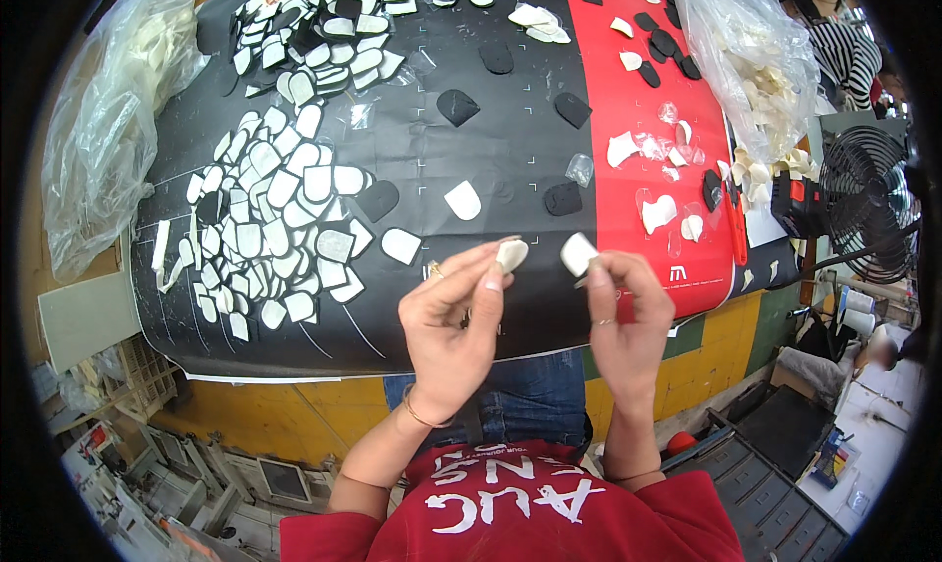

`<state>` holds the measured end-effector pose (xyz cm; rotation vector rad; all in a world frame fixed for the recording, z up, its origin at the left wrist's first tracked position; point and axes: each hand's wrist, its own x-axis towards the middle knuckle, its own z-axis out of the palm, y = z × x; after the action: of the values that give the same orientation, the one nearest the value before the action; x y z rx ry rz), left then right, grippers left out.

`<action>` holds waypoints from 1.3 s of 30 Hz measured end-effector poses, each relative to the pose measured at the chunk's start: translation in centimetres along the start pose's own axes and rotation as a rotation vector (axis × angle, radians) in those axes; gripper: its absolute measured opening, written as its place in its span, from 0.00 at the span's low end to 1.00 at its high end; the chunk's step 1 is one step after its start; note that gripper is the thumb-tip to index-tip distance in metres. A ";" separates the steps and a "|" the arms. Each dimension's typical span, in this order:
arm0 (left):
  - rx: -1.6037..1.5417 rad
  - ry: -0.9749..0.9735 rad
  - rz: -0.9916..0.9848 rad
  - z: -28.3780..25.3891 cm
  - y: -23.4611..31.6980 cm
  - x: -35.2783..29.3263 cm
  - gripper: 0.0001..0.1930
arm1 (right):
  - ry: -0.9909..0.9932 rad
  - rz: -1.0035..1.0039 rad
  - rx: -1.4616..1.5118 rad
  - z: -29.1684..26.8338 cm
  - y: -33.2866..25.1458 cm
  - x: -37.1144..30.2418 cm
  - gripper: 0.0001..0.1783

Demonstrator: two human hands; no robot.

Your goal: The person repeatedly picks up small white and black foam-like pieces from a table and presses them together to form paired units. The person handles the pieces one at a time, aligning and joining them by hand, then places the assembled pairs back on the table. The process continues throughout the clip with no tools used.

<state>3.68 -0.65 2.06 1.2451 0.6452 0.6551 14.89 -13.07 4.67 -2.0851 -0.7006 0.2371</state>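
Note:
Between the thumb and fingers of my left hand point(456, 321) is a small cream-coloured cupped piece point(511, 257). My right hand point(628, 307) pinches a white rounded pad point(578, 255) at its lower edge. The two pieces are held apart above the front of the black and red mat point(471, 312). Just beyond my left hand lie a white pad point(401, 246) and another white pad point(462, 201). A big heap of white pads with black edges point(280, 209) spreads to the left. Single black pads, such as a black pad point(563, 199), lie past my hands.
A second heap of black and white pads point(334, 52) covers the far left. Clear plastic bags of cream pieces stand left point(118, 101) and right point(751, 61). Along the right edge are a red cutter point(736, 223) and a black fan point(863, 204). Cream scraps point(657, 212) dot the red strip.

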 end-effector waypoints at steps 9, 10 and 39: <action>-0.030 -0.069 -0.037 0.9 0.0 -0.7 0.10 | -0.080 -0.111 0.046 0.4 -1.0 -0.5 0.09; -0.005 -0.074 -0.003 1.0 -0.1 -0.7 0.10 | -0.096 -0.129 0.035 0.6 -1.2 -0.7 0.08; -0.006 0.069 0.061 -0.8 0.3 0.4 0.07 | -0.092 -0.122 -0.052 1.5 -1.0 1.4 0.07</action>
<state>3.28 0.20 2.14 1.2445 0.6639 0.7525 15.08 -10.83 4.73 -2.0818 -0.8947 0.2500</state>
